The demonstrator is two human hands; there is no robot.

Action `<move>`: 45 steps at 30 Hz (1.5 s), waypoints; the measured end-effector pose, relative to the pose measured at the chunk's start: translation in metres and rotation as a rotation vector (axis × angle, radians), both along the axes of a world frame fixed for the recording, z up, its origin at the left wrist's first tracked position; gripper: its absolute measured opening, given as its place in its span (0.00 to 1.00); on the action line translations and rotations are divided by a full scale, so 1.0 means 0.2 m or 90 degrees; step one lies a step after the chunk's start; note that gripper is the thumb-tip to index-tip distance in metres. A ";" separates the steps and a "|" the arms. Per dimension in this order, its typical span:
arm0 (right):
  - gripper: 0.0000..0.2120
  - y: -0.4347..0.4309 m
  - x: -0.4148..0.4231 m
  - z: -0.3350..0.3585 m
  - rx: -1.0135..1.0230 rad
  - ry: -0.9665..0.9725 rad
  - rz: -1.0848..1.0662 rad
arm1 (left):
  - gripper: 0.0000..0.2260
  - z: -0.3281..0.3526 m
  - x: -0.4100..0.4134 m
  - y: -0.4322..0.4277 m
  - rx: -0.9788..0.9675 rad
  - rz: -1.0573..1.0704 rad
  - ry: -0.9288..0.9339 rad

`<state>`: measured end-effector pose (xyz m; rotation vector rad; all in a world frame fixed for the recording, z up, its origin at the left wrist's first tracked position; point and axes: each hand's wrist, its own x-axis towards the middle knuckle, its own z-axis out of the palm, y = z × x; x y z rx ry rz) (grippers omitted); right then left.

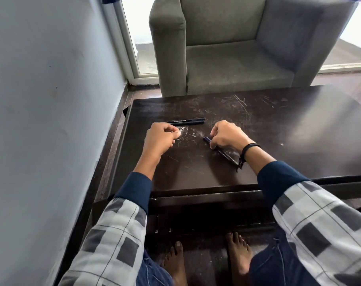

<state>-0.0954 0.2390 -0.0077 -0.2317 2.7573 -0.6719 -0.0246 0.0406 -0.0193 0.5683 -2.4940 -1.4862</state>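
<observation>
Two black pens (186,120) lie side by side on the dark wooden table (278,124), just beyond my hands. My left hand (161,137) hovers over the table with fingers curled and thumb against fingertips; I cannot make out anything in it. My right hand (225,135) has its fingers curled round a third dark pen (227,153), which lies slanted on the table and runs back under my wrist. A black cord band circles that wrist.
A grey armchair (237,48) stands directly behind the table's far edge. A pale wall (52,100) runs close along the left side. The tabletop is scratched and scuffed with white marks. My bare feet (237,250) rest on the floor under the table's front rail.
</observation>
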 end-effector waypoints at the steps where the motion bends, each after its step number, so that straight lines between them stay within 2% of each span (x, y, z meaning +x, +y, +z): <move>1: 0.12 -0.01 0.01 -0.01 0.001 0.002 0.007 | 0.01 0.00 0.00 0.01 0.016 -0.007 -0.006; 5: 0.06 -0.04 0.05 -0.01 -0.017 0.025 0.033 | 0.05 -0.01 -0.01 0.03 0.085 -0.031 -0.024; 9: 0.05 -0.06 0.09 0.01 -0.127 0.036 0.079 | 0.10 0.01 0.03 0.06 0.190 -0.063 -0.064; 14: 0.09 -0.06 0.18 0.03 -0.226 0.045 0.091 | 0.03 0.04 0.06 0.06 0.321 -0.076 -0.073; 19: 0.08 -0.03 0.24 0.01 -0.380 -0.058 0.066 | 0.05 0.06 0.06 0.05 0.368 -0.065 -0.069; 22: 0.08 -0.05 0.25 -0.02 -0.423 -0.050 0.043 | 0.05 0.07 0.06 0.06 0.406 -0.068 -0.074; 25: 0.08 -0.09 0.26 -0.04 -0.395 -0.013 0.054 | 0.04 0.06 0.05 0.08 0.404 -0.078 -0.079; 29: 0.04 -0.13 0.24 -0.04 -0.228 0.082 0.069 | 0.03 0.05 0.03 0.08 0.389 -0.024 -0.022; 33: 0.11 -0.18 0.27 0.00 -0.070 0.159 0.124 | 0.02 0.06 0.01 0.08 0.382 0.015 0.019; 39: 0.11 -0.21 0.32 0.04 -0.006 0.232 0.134 | 0.01 0.05 0.02 0.08 0.402 0.040 0.047; 45: 0.15 -0.22 0.32 0.06 0.003 0.252 0.124 | 0.02 0.07 0.02 0.04 0.397 0.046 0.061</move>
